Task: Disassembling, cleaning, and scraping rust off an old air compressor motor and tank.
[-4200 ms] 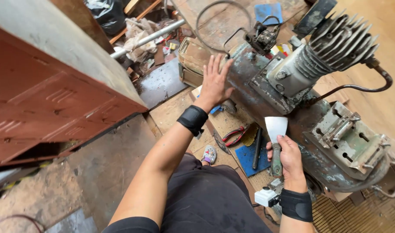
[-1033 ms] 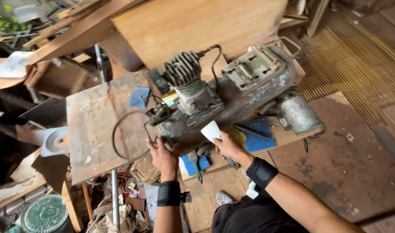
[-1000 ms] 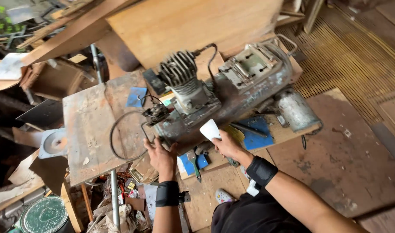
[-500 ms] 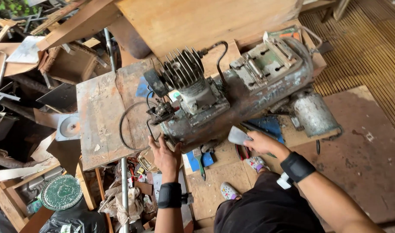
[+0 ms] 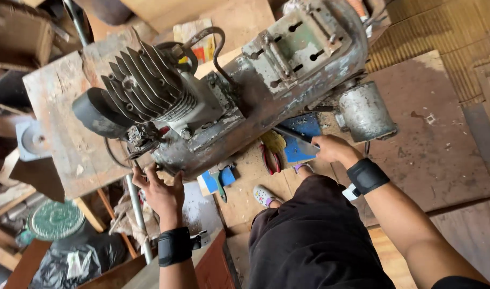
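An old grimy air compressor lies on its side, with a finned cylinder head (image 5: 148, 85), a rusty tank (image 5: 266, 101) and a grey cylindrical motor (image 5: 365, 109). My left hand (image 5: 160, 194) is spread open, its fingertips pressed against the lower end of the tank below the cylinder head. My right hand (image 5: 335, 150) is closed around the handle of a flat scraper (image 5: 305, 144). The blade points left, low beside the tank and above a blue sheet (image 5: 304, 128). Both wrists wear black bands.
Red-handled pliers (image 5: 267, 158), a yellow rag (image 5: 275, 141) and a small blue piece (image 5: 223, 176) lie on the wooden floor under the tank. A worn wooden board (image 5: 63, 123) is at left, with a metal pipe (image 5: 135, 210), a green round lid (image 5: 55, 219) and a black bag (image 5: 79, 262) below it.
The view has closed in on the compressor. My right hand has carried the scraper down and to the right, away from the tank's side. My left hand stays against the tank's end.
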